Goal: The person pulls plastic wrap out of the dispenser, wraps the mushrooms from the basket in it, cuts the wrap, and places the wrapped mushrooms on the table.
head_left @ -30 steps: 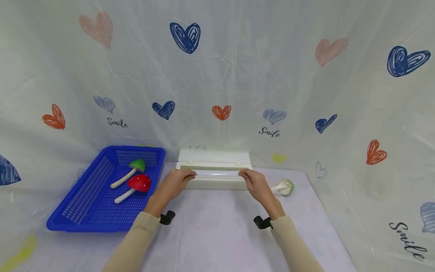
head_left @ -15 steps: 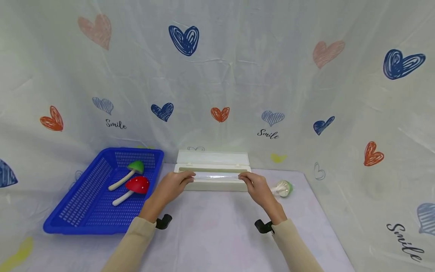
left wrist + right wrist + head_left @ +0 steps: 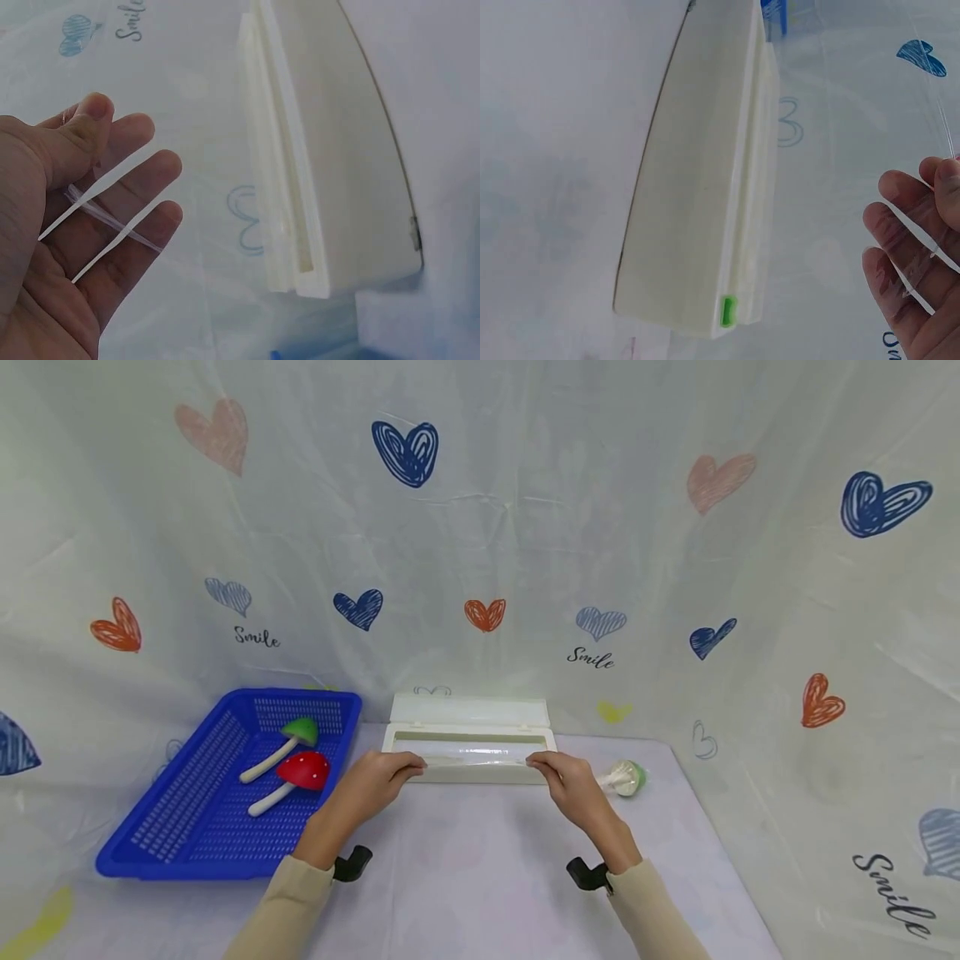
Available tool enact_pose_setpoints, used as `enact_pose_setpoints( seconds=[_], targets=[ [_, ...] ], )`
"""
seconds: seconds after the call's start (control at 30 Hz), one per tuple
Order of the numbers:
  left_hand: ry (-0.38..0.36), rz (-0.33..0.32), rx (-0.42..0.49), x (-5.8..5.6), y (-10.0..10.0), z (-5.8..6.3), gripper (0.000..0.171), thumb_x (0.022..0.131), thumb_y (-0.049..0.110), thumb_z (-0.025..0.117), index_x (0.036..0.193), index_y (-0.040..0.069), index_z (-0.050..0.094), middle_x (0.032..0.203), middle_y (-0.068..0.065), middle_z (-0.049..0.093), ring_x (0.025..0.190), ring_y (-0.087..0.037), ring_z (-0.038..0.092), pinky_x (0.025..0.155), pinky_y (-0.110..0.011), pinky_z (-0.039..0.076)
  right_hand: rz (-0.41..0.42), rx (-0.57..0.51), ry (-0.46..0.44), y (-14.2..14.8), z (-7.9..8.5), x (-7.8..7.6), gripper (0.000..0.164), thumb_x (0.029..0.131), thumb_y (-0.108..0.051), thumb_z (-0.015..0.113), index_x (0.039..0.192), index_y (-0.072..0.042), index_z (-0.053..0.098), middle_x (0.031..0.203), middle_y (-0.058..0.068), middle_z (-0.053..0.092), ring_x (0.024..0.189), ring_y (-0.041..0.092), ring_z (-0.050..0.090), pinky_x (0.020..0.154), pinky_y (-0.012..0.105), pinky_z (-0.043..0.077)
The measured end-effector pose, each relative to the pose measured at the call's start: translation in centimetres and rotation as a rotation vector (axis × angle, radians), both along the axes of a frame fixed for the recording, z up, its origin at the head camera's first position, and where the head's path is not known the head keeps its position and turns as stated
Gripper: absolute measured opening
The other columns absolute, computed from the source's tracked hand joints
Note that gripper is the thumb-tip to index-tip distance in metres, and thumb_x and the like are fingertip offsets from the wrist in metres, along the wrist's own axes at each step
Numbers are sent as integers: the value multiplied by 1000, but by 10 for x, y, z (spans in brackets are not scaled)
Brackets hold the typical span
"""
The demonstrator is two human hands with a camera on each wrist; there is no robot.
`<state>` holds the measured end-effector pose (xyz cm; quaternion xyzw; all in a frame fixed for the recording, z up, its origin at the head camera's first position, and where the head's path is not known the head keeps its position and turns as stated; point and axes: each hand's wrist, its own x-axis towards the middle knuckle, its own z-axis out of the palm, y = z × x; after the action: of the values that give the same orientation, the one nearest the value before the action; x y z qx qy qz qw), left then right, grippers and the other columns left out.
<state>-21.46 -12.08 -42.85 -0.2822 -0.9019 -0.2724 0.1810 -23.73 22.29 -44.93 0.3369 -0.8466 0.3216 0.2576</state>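
A white cling film dispenser (image 3: 480,775) stands at the back of the table, its lid (image 3: 470,708) raised. Both hands stretch a strip of clear cling film (image 3: 109,214) above its front edge. My left hand (image 3: 372,787) pinches the film's left corner between thumb and index finger, the other fingers spread behind the sheet in the left wrist view. At the right corner, my right hand (image 3: 576,792) pinches it the same way. In the right wrist view the dispenser's end carries a small green part (image 3: 728,311). Right of that hand lies a green-and-white object (image 3: 624,778) wrapped in clear film.
On the left sits a blue mesh basket (image 3: 195,868). Inside lie a green-capped toy mushroom (image 3: 302,732) and a red-capped one (image 3: 303,770) with white dots. A heart-printed curtain (image 3: 525,543) hangs close behind the dispenser.
Both hands have drawn the film edge toward me, from over the opening to the dispenser's front. More of the opening shows between them. The basket and wrapped object stay in place.
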Motion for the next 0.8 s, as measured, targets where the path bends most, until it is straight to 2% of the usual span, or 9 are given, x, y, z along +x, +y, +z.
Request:
enact_pose_setpoints(
  seconds=[0.13, 0.37, 0.5, 0.7, 0.8],
  targets=[
    [33, 7, 13, 4, 0, 3, 12, 88, 6, 78, 100, 6, 79, 95, -7, 80, 85, -21, 77, 77, -36, 62, 3, -15, 23, -1, 3, 3, 15, 91, 4, 72, 104, -2, 76, 99, 10, 79, 93, 24, 77, 79, 33, 62],
    [73, -15, 14, 9, -1, 4, 13, 87, 4, 79, 99, 6, 79, 95, -6, 80, 87, -20, 77, 79, -35, 62, 6, -54, 101, -1, 2, 9, 18, 84, 10, 76, 99, -1, 76, 94, 9, 78, 86, 23, 76, 78, 24, 59],
    [98, -21, 35, 11, -2, 5, 15, 86, 3, 80, 100, 6, 80, 95, -6, 80, 87, -20, 77, 77, -34, 62, 18, -65, 107, -1, 4, 10, 16, 86, 10, 74, 98, 0, 75, 98, 10, 77, 91, 25, 75, 82, 24, 59],
    [98, -19, 25, 15, -4, 6, 21, 87, 5, 80, 108, 6, 80, 101, -8, 80, 89, -21, 78, 77, -34, 62, 21, -64, 109, 0, 5, 16, 11, 91, 5, 71, 96, -4, 74, 93, 7, 76, 83, 20, 73, 77, 20, 56],
    [83, -10, 15, 19, -5, 9, 24, 88, 7, 79, 112, 7, 79, 104, -8, 80, 92, -22, 78, 78, -33, 62, 19, -66, 115, -1, 5, 19, 14, 89, 7, 73, 96, -6, 74, 91, 5, 76, 80, 16, 72, 74, 18, 55]
  ],
)
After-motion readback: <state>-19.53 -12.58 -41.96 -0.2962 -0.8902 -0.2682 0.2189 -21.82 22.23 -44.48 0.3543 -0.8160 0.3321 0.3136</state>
